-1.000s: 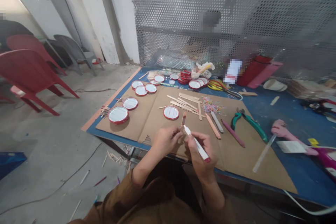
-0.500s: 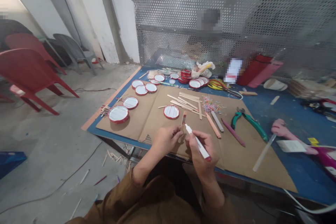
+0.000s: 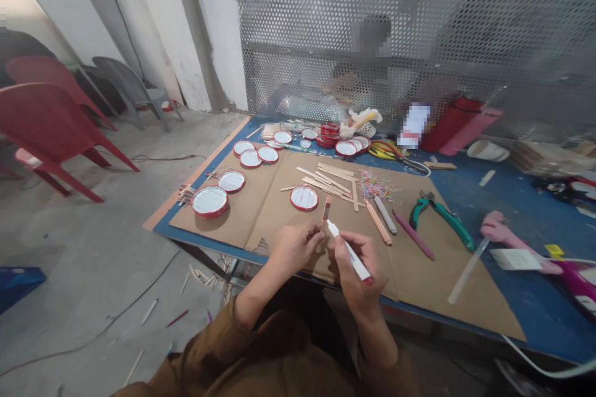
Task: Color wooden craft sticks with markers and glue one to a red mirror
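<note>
- Two bare hands meet above the near edge of a blue desk (image 3: 544, 304), over a brown cardboard sheet (image 3: 251, 201).
- The left hand (image 3: 291, 247) pinches a flat wooden stick (image 3: 326, 209) between thumb and fingers; the stick stands tilted up, with a dark reddish patch near its top.
- The right hand (image 3: 365, 267) grips a white marker (image 3: 348, 251) like a pen, fingers closed round the barrel, its tip at or very near the stick. Contact is too small to confirm.
- The step appears to be colouring the stick; another stroke would call for a firm left pinch and light, controlled pressure from the marker.
- Beyond the hands, towards the far edge, lie a red-rimmed disc (image 3: 304, 198) and loose wooden sticks (image 3: 328, 185). Green-handled pliers (image 3: 449, 221) rest towards the right edge.
</note>
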A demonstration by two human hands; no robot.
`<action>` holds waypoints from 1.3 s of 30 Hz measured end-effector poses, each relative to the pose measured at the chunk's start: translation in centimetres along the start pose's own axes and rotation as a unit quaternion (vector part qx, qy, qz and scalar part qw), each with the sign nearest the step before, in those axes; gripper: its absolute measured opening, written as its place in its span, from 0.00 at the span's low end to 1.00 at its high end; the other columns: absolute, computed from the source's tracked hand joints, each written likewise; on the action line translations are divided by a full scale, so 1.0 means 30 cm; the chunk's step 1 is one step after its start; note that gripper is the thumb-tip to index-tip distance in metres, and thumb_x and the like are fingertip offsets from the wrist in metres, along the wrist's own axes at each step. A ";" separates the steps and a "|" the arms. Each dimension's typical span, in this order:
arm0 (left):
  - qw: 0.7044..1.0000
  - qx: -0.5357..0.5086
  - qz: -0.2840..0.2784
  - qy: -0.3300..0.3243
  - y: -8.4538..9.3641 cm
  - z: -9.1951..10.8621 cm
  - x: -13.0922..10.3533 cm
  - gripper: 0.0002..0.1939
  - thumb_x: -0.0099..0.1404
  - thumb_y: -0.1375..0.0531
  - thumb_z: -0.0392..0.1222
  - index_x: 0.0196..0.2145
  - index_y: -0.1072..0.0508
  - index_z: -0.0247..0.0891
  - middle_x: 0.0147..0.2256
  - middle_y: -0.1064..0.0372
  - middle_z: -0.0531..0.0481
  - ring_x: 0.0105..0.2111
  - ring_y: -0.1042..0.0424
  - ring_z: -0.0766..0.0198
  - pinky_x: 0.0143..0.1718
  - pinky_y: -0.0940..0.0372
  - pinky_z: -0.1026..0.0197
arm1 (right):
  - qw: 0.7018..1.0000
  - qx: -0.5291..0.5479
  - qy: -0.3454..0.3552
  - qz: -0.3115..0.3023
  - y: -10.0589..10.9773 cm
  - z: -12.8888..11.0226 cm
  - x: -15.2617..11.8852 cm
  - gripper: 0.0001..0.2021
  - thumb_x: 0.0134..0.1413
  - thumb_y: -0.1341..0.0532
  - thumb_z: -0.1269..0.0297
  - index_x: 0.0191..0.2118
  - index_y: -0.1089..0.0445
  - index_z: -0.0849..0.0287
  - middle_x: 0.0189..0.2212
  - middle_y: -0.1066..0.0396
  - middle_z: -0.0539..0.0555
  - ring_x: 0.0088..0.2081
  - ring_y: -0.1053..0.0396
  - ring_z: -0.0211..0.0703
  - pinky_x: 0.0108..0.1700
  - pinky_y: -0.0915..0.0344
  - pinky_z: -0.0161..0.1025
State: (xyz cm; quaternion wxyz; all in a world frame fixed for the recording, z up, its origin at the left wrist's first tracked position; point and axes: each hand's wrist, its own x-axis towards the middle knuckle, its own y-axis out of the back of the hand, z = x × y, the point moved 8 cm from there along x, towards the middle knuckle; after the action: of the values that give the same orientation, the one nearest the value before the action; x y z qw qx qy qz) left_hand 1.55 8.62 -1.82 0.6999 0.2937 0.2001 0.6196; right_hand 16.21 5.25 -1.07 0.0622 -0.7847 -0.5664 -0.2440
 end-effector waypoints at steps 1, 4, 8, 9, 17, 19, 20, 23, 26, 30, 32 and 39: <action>1.000 0.000 0.000 -0.002 0.000 0.001 0.000 0.10 0.67 0.45 0.41 0.34 0.24 0.38 0.29 0.24 0.50 0.28 0.30 0.65 0.29 0.45 0.67 | 1.000 -0.001 -0.002 0.001 0.001 0.003 -0.001 0.12 0.56 0.37 0.56 0.40 0.30 0.59 0.26 0.25 0.51 0.24 0.27 0.38 0.26 0.29 0.35; 1.000 0.001 0.003 -0.001 0.001 0.001 -0.001 0.11 0.67 0.45 0.41 0.34 0.24 0.38 0.28 0.25 0.50 0.28 0.30 0.65 0.29 0.46 0.66 | 1.000 0.000 -0.011 -0.007 -0.004 0.009 -0.003 0.13 0.56 0.37 0.55 0.40 0.30 0.60 0.26 0.25 0.51 0.24 0.27 0.39 0.26 0.29 0.35; 1.000 0.002 0.001 0.004 0.004 0.003 -0.003 0.10 0.67 0.45 0.41 0.34 0.24 0.37 0.28 0.25 0.51 0.27 0.30 0.66 0.28 0.46 0.67 | 1.000 0.006 -0.018 -0.021 -0.014 0.009 -0.004 0.12 0.57 0.38 0.55 0.40 0.30 0.59 0.26 0.26 0.51 0.23 0.28 0.37 0.25 0.30 0.34; 1.000 -0.001 0.001 0.000 0.005 0.005 -0.004 0.10 0.67 0.45 0.41 0.35 0.24 0.37 0.28 0.25 0.51 0.27 0.30 0.66 0.28 0.46 0.67 | 1.000 0.007 -0.018 -0.023 -0.015 0.009 -0.004 0.12 0.57 0.38 0.55 0.40 0.30 0.59 0.26 0.26 0.51 0.22 0.29 0.37 0.25 0.31 0.34; 1.000 -0.006 0.002 -0.012 0.003 0.009 -0.005 0.11 0.67 0.45 0.41 0.31 0.25 0.38 0.26 0.27 0.52 0.26 0.32 0.67 0.27 0.47 0.67 | 1.000 0.007 -0.009 -0.024 -0.015 0.006 -0.001 0.12 0.57 0.38 0.56 0.39 0.30 0.59 0.25 0.26 0.50 0.23 0.29 0.37 0.25 0.30 0.34; 1.000 -0.006 0.004 -0.014 0.003 0.009 -0.004 0.12 0.67 0.45 0.42 0.30 0.26 0.37 0.25 0.28 0.52 0.26 0.33 0.67 0.27 0.47 0.67 | 1.000 0.008 -0.008 -0.022 -0.014 0.005 -0.001 0.11 0.56 0.38 0.56 0.39 0.30 0.59 0.25 0.26 0.50 0.22 0.29 0.37 0.25 0.31 0.34; 1.000 -0.005 0.004 -0.015 0.003 0.009 -0.004 0.12 0.67 0.45 0.42 0.30 0.26 0.37 0.25 0.28 0.53 0.26 0.33 0.67 0.27 0.47 0.67 | 1.000 0.009 -0.008 -0.021 -0.013 0.005 -0.001 0.11 0.56 0.38 0.56 0.39 0.30 0.59 0.25 0.26 0.50 0.22 0.29 0.37 0.25 0.31 0.34; 1.000 -0.003 0.004 -0.012 0.002 0.006 -0.004 0.11 0.67 0.45 0.42 0.31 0.26 0.38 0.26 0.28 0.53 0.26 0.33 0.67 0.27 0.47 0.67 | 1.000 0.009 -0.012 -0.023 -0.012 0.011 -0.003 0.12 0.57 0.38 0.56 0.40 0.30 0.59 0.25 0.26 0.50 0.23 0.28 0.38 0.25 0.30 0.34; 1.000 0.001 0.003 -0.010 0.002 0.006 -0.005 0.11 0.67 0.45 0.42 0.31 0.25 0.38 0.26 0.27 0.52 0.26 0.33 0.67 0.28 0.48 0.67 | 0.999 0.007 -0.016 -0.031 -0.015 0.017 -0.004 0.13 0.57 0.38 0.55 0.41 0.31 0.59 0.26 0.26 0.51 0.24 0.28 0.38 0.25 0.30 0.35; 1.000 0.005 -0.003 -0.007 0.002 0.006 -0.004 0.12 0.67 0.46 0.42 0.32 0.25 0.38 0.27 0.26 0.52 0.27 0.32 0.67 0.28 0.47 0.67 | 0.999 0.008 -0.015 -0.033 -0.015 0.017 -0.002 0.14 0.57 0.39 0.53 0.41 0.30 0.59 0.25 0.26 0.50 0.24 0.28 0.38 0.25 0.30 0.34; 1.000 0.005 -0.001 -0.008 0.004 0.007 -0.003 0.11 0.67 0.46 0.42 0.32 0.25 0.39 0.27 0.26 0.52 0.27 0.32 0.67 0.28 0.47 0.68 | 0.999 0.008 -0.014 -0.036 -0.016 0.016 -0.001 0.14 0.57 0.39 0.53 0.40 0.30 0.59 0.25 0.26 0.50 0.24 0.28 0.38 0.25 0.30 0.34; 1.000 -0.005 0.008 -0.010 0.008 0.009 -0.007 0.11 0.67 0.45 0.42 0.33 0.24 0.39 0.28 0.25 0.52 0.27 0.31 0.66 0.28 0.45 0.67 | 0.999 0.014 -0.023 -0.035 -0.019 0.007 -0.005 0.11 0.58 0.38 0.56 0.40 0.31 0.59 0.26 0.26 0.50 0.23 0.29 0.37 0.24 0.31 0.34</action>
State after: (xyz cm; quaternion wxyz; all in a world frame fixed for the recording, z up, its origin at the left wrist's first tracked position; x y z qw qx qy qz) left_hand 1.50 8.40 -1.47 0.6983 0.2982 0.1874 0.6232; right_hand 15.72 5.41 -1.43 0.0514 -0.7687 -0.5984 -0.2200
